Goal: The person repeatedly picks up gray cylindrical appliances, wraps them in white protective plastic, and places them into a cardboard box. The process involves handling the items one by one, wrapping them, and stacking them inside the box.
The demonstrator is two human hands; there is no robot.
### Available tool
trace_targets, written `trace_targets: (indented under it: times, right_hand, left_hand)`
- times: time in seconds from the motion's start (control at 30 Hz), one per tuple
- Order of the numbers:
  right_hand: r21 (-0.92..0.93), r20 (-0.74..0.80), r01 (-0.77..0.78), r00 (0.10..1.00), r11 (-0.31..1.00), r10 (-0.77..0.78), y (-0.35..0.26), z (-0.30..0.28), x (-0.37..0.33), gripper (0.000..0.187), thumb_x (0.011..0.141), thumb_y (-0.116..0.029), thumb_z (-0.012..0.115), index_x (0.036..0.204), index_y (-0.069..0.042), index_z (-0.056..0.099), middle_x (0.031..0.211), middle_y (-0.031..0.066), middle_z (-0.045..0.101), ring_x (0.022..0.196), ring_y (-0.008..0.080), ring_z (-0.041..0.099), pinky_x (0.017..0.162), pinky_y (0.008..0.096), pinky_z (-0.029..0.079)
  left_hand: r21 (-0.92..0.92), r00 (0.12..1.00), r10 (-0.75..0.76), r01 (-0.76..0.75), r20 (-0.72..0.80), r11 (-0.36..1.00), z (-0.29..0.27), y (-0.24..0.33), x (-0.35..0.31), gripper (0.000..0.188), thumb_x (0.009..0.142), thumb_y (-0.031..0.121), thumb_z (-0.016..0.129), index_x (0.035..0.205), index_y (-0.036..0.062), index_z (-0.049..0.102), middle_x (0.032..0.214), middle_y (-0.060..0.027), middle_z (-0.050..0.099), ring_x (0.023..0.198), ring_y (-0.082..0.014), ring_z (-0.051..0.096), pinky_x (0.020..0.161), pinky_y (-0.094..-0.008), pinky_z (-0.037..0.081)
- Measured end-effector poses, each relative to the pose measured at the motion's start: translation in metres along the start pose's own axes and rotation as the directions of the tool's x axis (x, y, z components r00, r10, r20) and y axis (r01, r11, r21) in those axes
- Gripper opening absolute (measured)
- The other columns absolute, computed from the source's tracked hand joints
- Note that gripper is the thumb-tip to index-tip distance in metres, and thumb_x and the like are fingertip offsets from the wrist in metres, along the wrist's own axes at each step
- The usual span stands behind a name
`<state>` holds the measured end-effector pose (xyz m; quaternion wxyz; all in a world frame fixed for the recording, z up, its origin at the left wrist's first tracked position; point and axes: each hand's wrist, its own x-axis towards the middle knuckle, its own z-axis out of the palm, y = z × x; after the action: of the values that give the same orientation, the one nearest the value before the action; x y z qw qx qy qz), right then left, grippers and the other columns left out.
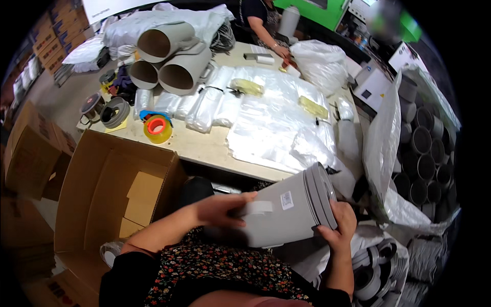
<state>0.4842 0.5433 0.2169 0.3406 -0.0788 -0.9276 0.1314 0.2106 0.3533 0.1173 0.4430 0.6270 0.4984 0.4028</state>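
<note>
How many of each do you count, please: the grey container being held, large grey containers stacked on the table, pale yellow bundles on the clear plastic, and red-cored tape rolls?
Held grey container: 1
Stacked large grey containers: 3
Pale yellow bundles: 2
Red-cored tape roll: 1
Total: 7

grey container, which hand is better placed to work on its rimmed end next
Probably the right hand: it grips the rimmed end, while the left hand is toward the opposite end of the grey container.
</note>
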Motion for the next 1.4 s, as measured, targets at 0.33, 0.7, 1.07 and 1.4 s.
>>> trace_targets:
  times: [0.33,0.7,1.07,1.4]
  right_hand:
    - [-0.139,0.028,-0.169,0.984,0.976,0.174,-0.01,-0.002,-0.031,0.056,0.078,-0.041,0.061,0.107,0.006,0.058,0.099,0.0206,0.061,0.091,0.0359,0.056,0.083,0.0429,0.042]
    - [-0.314,0.311,-0.549,0.711,0.774,0.631,0.008,0.008,-0.011,0.065,0.083,-0.035,0.065,0.129,0.005,0.042,0.12,0.0264,0.053,0.11,0.0349,0.053,0.092,0.0384,0.043]
    - [-0.009,0.057,-0.087,0.995,0.996,0.088,-0.014,0.017,-0.015,0.046,0.075,-0.029,0.057,0.105,0.006,0.061,0.096,0.0192,0.062,0.081,0.0346,0.057,0.076,0.0412,0.044]
    - [0.162,0.356,-0.296,0.907,0.941,0.224,-0.003,-0.016,0.028,0.066,0.086,-0.056,0.045,0.121,-0.001,0.054,0.12,0.0172,0.055,0.113,0.0314,0.05,0.098,0.0385,0.035]
  left_hand:
    - [0.146,0.987,0.035,-0.012,-0.155,0.989,0.002,-0.025,0.016,0.05,0.081,0.03,0.063,0.12,0.0009,0.05,0.117,-0.0172,0.053,0.112,-0.032,0.049,0.095,-0.0385,0.039]
    - [0.19,0.983,-0.169,0.18,-0.073,0.965,0.049,0.043,-0.032,0.051,0.08,0.031,0.063,0.119,0.0039,0.044,0.099,-0.02,0.057,0.095,-0.0351,0.056,0.081,-0.0427,0.043]
    - [-0.058,0.945,-0.308,0.303,-0.106,0.951,0.003,0.006,-0.015,0.04,0.079,0.033,0.067,0.103,0.0032,0.057,0.085,-0.0132,0.062,0.079,-0.0236,0.062,0.069,-0.0333,0.047]
    - [-0.104,0.925,-0.362,0.351,-0.117,0.931,0.02,0.033,-0.008,0.036,0.08,0.012,0.068,0.112,0.0043,0.052,0.093,-0.0063,0.059,0.084,-0.0123,0.055,0.075,-0.0285,0.045]
